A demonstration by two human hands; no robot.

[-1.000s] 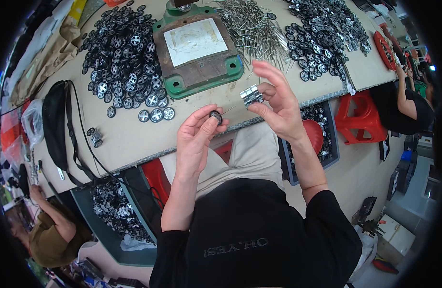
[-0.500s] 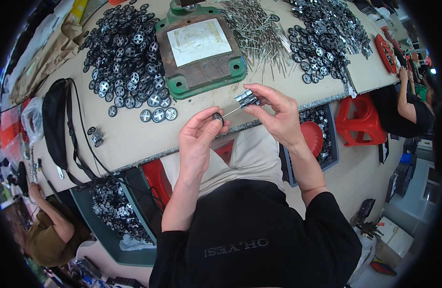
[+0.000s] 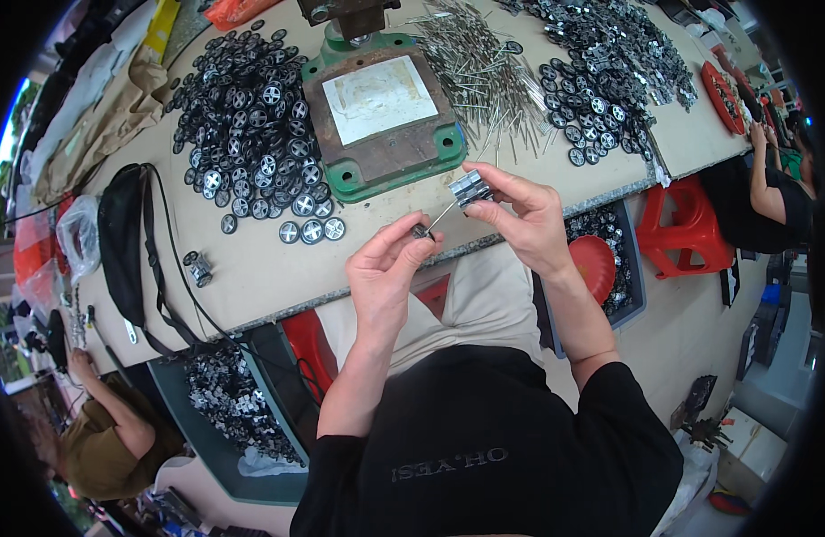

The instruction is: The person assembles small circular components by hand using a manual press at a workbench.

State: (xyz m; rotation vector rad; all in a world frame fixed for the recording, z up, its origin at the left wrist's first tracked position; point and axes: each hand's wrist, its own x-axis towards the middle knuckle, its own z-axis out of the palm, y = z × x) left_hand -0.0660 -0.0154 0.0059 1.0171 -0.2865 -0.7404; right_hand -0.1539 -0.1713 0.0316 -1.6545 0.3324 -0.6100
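Observation:
My left hand [image 3: 387, 264] pinches a small black toy wheel [image 3: 419, 231] between thumb and fingertips, above the near table edge. A thin metal axle [image 3: 443, 216] slants from that wheel up to a small silver-and-black toy vehicle part [image 3: 469, 188]. My right hand [image 3: 530, 222] grips this part between thumb and forefinger. The axle's far end meets the part's lower side; how far it goes in, I cannot tell. Just beyond my hands stands a green press base [image 3: 385, 170] with a whitish sheet [image 3: 379, 100] on it.
Piled wheels [image 3: 242, 134] lie left of the press, loose axles [image 3: 484, 72] to its right, more silver-black parts [image 3: 618, 54] farther right. A lone assembled piece [image 3: 197, 268] sits near a black strap bag [image 3: 126, 242]. Bins [image 3: 273, 394] and a red stool [image 3: 676, 233] stand below; co-workers sit at both sides.
The view has shifted slightly, so the scene sits a little lower and to the right. The wheel in my left hand has tilted; both hands keep their holds.

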